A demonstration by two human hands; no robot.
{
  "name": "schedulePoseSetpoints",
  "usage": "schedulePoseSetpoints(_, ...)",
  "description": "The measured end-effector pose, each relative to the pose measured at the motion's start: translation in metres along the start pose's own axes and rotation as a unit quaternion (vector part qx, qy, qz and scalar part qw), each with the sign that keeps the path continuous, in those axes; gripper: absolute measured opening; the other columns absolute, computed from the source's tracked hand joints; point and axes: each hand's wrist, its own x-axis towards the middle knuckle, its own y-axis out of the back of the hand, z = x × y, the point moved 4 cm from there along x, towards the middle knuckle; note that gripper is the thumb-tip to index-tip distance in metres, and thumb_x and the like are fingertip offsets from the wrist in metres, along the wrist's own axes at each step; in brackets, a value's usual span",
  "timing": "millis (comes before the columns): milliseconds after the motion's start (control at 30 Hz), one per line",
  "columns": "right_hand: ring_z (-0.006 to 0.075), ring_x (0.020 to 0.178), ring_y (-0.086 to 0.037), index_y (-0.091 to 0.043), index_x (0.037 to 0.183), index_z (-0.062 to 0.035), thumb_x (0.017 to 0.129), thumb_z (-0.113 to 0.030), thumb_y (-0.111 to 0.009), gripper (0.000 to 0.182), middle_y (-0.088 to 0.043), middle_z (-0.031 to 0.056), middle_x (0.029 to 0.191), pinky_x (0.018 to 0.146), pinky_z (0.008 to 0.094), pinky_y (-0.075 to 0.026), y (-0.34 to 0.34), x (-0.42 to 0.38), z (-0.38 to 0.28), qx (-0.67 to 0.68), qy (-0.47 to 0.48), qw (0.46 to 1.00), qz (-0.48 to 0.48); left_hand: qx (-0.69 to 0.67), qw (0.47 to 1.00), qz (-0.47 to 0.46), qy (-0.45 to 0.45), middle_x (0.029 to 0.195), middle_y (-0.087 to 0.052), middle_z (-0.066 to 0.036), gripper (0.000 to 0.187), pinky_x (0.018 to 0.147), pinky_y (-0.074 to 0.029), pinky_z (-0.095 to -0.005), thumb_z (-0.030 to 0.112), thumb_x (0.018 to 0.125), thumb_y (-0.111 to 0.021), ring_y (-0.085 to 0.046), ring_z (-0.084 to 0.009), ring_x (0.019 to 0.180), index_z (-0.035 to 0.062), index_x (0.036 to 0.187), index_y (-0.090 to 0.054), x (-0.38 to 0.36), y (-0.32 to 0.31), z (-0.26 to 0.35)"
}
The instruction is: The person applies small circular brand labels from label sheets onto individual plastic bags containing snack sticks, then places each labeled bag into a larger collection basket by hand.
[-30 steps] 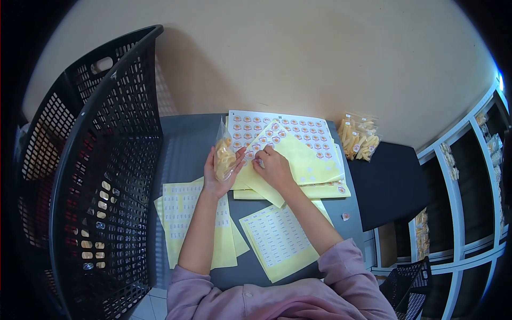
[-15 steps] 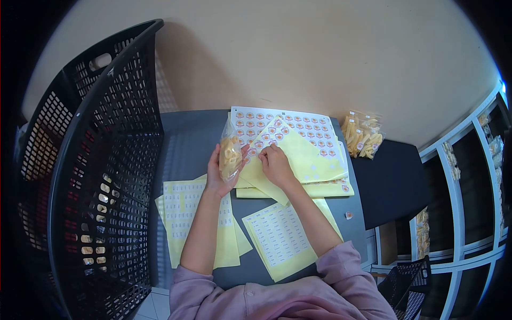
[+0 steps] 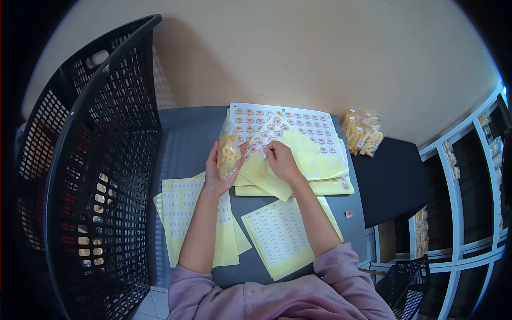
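So, we've got the clear snack bag (image 3: pixel 229 152) in our left hand (image 3: pixel 216 175), fingers curled round it, by the left edge of the logo sticker sheet (image 3: pixel 305 117). Our right hand (image 3: pixel 283 163), over the yellow backing sheet (image 3: pixel 301 145), is pinching a small white piece (image 3: pixel 265 155), too tiny to make out.

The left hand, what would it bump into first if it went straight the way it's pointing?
Probably the wall behind the table, with the bag in the left hand touching it first. On the way it might brush the sheet of round stickers, but height is hard to tell.
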Motion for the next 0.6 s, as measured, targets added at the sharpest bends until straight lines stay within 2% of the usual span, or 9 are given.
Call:
schedulePoseSetpoints(67, 0.0288, 0.064, -0.052, -0.052, 0.073, 0.0040, 0.076, -0.002, -0.049, 0.008, -0.053, 0.0166, 0.071, 0.060, 0.0349, -0.041, 0.003, 0.001, 0.000, -0.007, -0.002, 1.000, -0.009, -0.010, 1.000, -0.008, 0.012, 0.123, -0.040, -0.019, 0.052, 0.087, -0.038, -0.0272, 0.044, 0.086, -0.033, -0.041, -0.0220, 0.113, 0.0092, 0.125, -0.032, 0.000, 0.001, 0.000)
schedulePoseSetpoints(100, 0.0288, 0.064, -0.052, -0.052, 0.073, 0.0040, 0.076, -0.003, -0.048, 0.009, -0.053, 0.0168, 0.071, 0.061, 0.0350, -0.041, 0.004, 0.002, 0.001, -0.013, -0.002, 1.000, -0.018, -0.010, 1.000, -0.008, 0.013, 0.123, -0.040, -0.019, 0.052, 0.087, -0.038, -0.0272, 0.044, 0.086, -0.033, -0.041, -0.0220, 0.113, 0.0092, 0.125, -0.032, 0.000, 0.001, 0.000)
schedulePoseSetpoints(167, 0.0287, 0.064, -0.052, -0.052, 0.073, 0.0041, 0.077, -0.004, -0.048, 0.009, -0.053, 0.0171, 0.071, 0.060, 0.0350, -0.041, 0.005, 0.003, 0.002, -0.013, -0.009, 1.000, -0.022, -0.020, 1.000, -0.010, 0.008, 0.127, -0.032, -0.024, 0.057, 0.100, -0.023, -0.0322, 0.044, 0.085, -0.033, -0.031, -0.0276, 0.120, 0.0064, 0.128, -0.026, 0.001, 0.001, 0.000)
schedulePoseSetpoints(333, 0.0280, 0.064, -0.053, -0.052, 0.074, 0.0045, 0.079, -0.007, -0.048, 0.013, -0.054, 0.0177, 0.070, 0.060, 0.0354, -0.041, 0.009, 0.006, 0.009, -0.012, -0.045, 0.998, -0.043, -0.019, 1.000, -0.009, 0.008, 0.127, -0.032, -0.024, 0.057, 0.100, -0.022, -0.0326, 0.044, 0.085, -0.033, -0.030, -0.0281, 0.120, 0.0054, 0.127, -0.026, 0.001, 0.001, -0.001)
schedulePoseSetpoints(400, 0.0146, 0.064, -0.051, -0.053, 0.082, 0.0041, 0.084, -0.016, -0.047, 0.022, -0.056, 0.0104, 0.070, 0.060, 0.0278, -0.041, 0.008, 0.009, 0.017, -0.032, -0.052, 0.996, -0.059, -0.018, 1.000, -0.012, 0.009, 0.127, -0.032, -0.024, 0.058, 0.100, -0.022, -0.0325, 0.044, 0.085, -0.033, -0.030, -0.0281, 0.120, 0.0053, 0.127, -0.026, 0.001, 0.003, 0.000)
schedulePoseSetpoints(600, 0.0141, 0.069, -0.053, -0.053, 0.088, 0.0035, 0.087, -0.020, -0.044, 0.025, -0.057, 0.0092, 0.076, 0.065, 0.0260, -0.041, 0.009, 0.008, 0.030, 0.030, -0.098, 0.991, -0.082, 0.011, 1.000, 0.021, -0.002, 0.126, -0.035, -0.022, 0.058, 0.100, -0.023, -0.0320, 0.045, 0.085, -0.034, -0.033, -0.0265, 0.118, 0.0048, 0.126, -0.028, -0.002, -0.004, 0.001)
